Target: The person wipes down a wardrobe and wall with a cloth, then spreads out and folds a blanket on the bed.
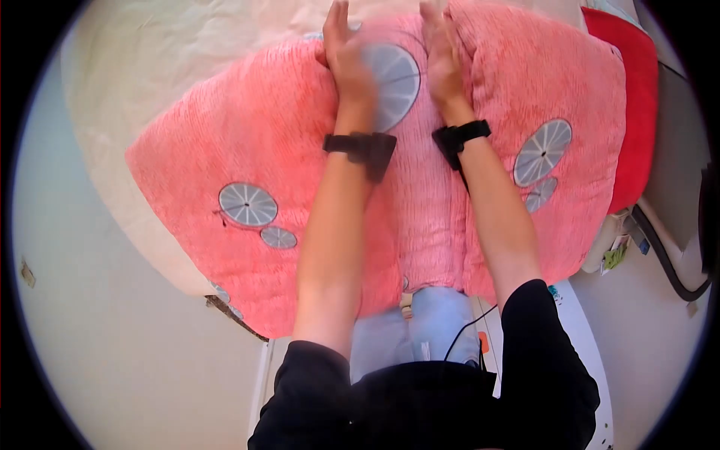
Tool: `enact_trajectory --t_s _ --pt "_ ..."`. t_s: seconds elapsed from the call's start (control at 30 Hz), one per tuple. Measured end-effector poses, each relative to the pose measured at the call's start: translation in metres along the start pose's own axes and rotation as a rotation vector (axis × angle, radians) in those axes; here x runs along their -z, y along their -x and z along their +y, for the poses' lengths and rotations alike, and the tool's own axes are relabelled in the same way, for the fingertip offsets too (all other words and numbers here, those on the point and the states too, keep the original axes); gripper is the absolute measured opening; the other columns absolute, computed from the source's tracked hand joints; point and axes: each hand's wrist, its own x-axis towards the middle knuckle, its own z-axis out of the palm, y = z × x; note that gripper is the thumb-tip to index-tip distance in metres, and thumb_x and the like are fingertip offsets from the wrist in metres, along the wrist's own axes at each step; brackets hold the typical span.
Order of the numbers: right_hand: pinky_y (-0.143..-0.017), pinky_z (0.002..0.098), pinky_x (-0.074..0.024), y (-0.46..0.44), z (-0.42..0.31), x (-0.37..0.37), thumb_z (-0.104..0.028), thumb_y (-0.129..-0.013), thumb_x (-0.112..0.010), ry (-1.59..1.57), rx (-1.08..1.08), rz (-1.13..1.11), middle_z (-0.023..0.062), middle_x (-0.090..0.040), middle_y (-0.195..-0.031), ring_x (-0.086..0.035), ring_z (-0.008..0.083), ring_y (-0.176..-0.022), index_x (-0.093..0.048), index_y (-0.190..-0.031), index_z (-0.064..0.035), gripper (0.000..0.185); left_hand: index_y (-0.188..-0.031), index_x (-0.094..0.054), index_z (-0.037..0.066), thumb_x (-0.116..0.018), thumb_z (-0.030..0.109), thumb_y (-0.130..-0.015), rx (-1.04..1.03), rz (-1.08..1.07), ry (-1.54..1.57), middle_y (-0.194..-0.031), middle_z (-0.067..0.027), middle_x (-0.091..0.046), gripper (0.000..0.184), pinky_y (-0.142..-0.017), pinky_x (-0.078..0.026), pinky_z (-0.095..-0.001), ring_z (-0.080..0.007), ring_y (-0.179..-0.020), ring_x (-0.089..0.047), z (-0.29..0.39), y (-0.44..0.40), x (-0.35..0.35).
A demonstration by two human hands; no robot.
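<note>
A pink textured blanket [247, 112] with grey wheel-like patterns lies spread in front of me, its near edge hanging by my legs. My left hand [351, 64] is stretched out on or just over its upper middle, slightly blurred, beside a large grey wheel pattern. To its right, my right hand [444, 60] is also stretched out, edge down, against a raised fold of the blanket. A strip of blanket shows between the two hands. Neither hand holds anything that shows. Black bands sit on both wrists.
A cream sheet [120, 150] lies under and beyond the blanket. Red cloth [637, 105] is at the right, near a dark curved tube [664, 262]. A white surface with small marks [581, 345] stands near my right side. A thin black cable runs by my lap.
</note>
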Motion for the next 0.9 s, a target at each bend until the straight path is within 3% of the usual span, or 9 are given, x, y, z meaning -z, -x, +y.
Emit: enact_trajectory --t_s 0.1,0.13,0.2,0.4,0.47,0.7,0.9 --pt "-0.117 0.0357 -0.0157 -0.005 0.027 -0.006 -0.031 -0.099 -0.038 -0.251 -0.14 0.014 0.0169 -0.034 -0.148 -0.027 0.0255 -0.14 -0.031 -0.142 0.0048 0.056 -0.143 -0.03 0.0 -0.042 0.017 -0.081 0.119 0.148 0.138 -0.15 -0.0181 -0.03 0.065 -0.118 -0.012 -0.0401 -0.0273 -0.142 -0.023 -0.056 0.004 0.02" --pt "-0.117 0.0356 -0.0158 -0.004 0.022 -0.007 -0.031 -0.099 -0.038 -0.277 -0.17 0.003 0.017 -0.034 -0.148 -0.027 0.0253 -0.14 -0.031 -0.142 0.0048 0.056 -0.142 -0.03 -0.003 -0.041 0.016 -0.081 0.075 0.099 -0.007 -0.149 -0.019 -0.03 0.065 -0.118 -0.011 -0.0397 -0.0279 -0.142 -0.023 -0.059 0.006 0.02" --pt "-0.116 0.0365 -0.0162 -0.007 0.022 -0.005 -0.034 -0.098 -0.04 -0.28 -0.262 0.005 0.0174 -0.034 -0.148 -0.027 0.0255 -0.14 -0.031 -0.142 0.0044 0.059 -0.141 -0.03 -0.004 -0.042 0.016 -0.081 0.074 0.058 0.004 -0.149 -0.0194 -0.03 0.065 -0.118 -0.012 -0.0389 -0.0281 -0.142 -0.023 -0.066 0.002 0.022" --pt "-0.115 0.0377 -0.0185 -0.022 0.055 -0.003 -0.041 -0.096 -0.044 -0.281 -0.208 -0.096 0.017 -0.034 -0.147 -0.028 0.0269 -0.139 -0.031 -0.142 0.004 0.066 -0.14 -0.03 -0.007 -0.041 0.014 -0.081 0.016 -0.035 -0.072 -0.148 -0.019 -0.032 0.064 -0.118 -0.013 -0.0385 -0.028 -0.141 -0.025 -0.1 -0.019 0.037" --pt "-0.115 0.0364 -0.0199 -0.014 0.05 -0.003 -0.039 -0.097 -0.043 -0.223 -0.186 -0.092 0.0163 -0.036 -0.146 -0.03 0.0259 -0.138 -0.033 -0.142 0.0033 0.063 -0.14 -0.031 -0.007 -0.039 0.014 -0.082 -0.039 -0.051 -0.082 -0.147 -0.0183 -0.034 0.062 -0.118 -0.015 -0.0378 -0.0272 -0.14 -0.026 -0.102 -0.01 0.038" --pt "-0.115 0.0347 -0.0195 0.01 0.015 -0.004 -0.034 -0.1 -0.038 -0.265 -0.295 -0.012 0.0157 -0.036 -0.146 -0.03 0.0234 -0.138 -0.034 -0.142 0.0035 0.057 -0.14 -0.033 -0.005 -0.039 0.014 -0.083 0.069 0.021 0.019 -0.148 -0.0163 -0.034 0.061 -0.118 -0.012 -0.0368 -0.0254 -0.141 -0.025 -0.073 0.015 0.028" --pt "-0.117 0.035 -0.0143 0.051 -0.004 0.007 -0.036 -0.1 -0.036 -0.315 -0.289 -0.028 0.0161 -0.033 -0.149 -0.026 0.024 -0.14 -0.032 -0.142 0.0045 0.058 -0.141 -0.031 -0.004 -0.039 0.015 -0.082 0.264 0.13 0.056 -0.15 -0.0149 -0.03 0.062 -0.119 -0.01 -0.0362 -0.0242 -0.142 -0.022 -0.054 0.07 0.022"
